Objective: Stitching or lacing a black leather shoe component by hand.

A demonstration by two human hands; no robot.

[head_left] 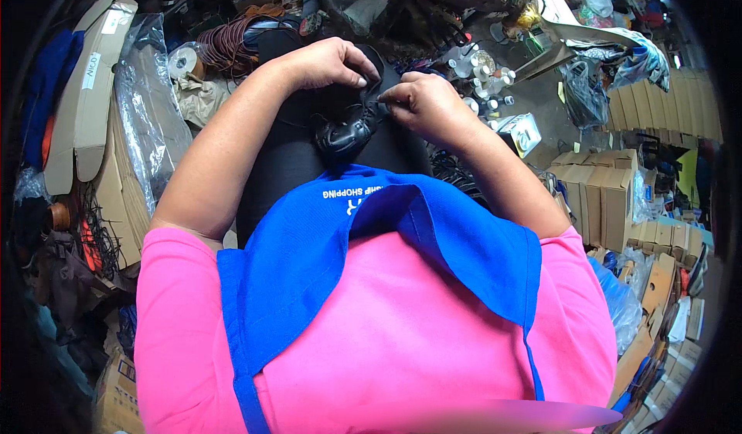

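While the left hand (334, 64) is half-curled at the far end of the black lace-up shoe (357, 120), thumb on the near side and fingers bent over, it looks to have the collar pinched; exact finger contact is partly hidden. Right hand (430, 103) sits just right of the shoe, thumb and index drawn in close together, tips at the lacing area. Can't tell whether they meet or have a lace end between them; too small and dark.

Key relation: shoe's long axis runs mostly away from the body, toe nearest the wearer and leaning a bit left, collar farther off and a bit right. Left hand is nearer the collar; right fingertips are nearer the eyelets, coming in from the side, roughly across that axis. From the right hand, the shoe lies to the left, with the toe down-left. Judging by this, left reads as the steadying side, right as the working side.

Shoe is on the dark-trousered lap (267, 159), with the blue apron (301, 260) on its near side. Right of it, beyond the right hand: white-capped bottles (481, 78). Left and beyond: coiled reddish-brown cord (232, 45). Well right: cardboard boxes (601, 198).
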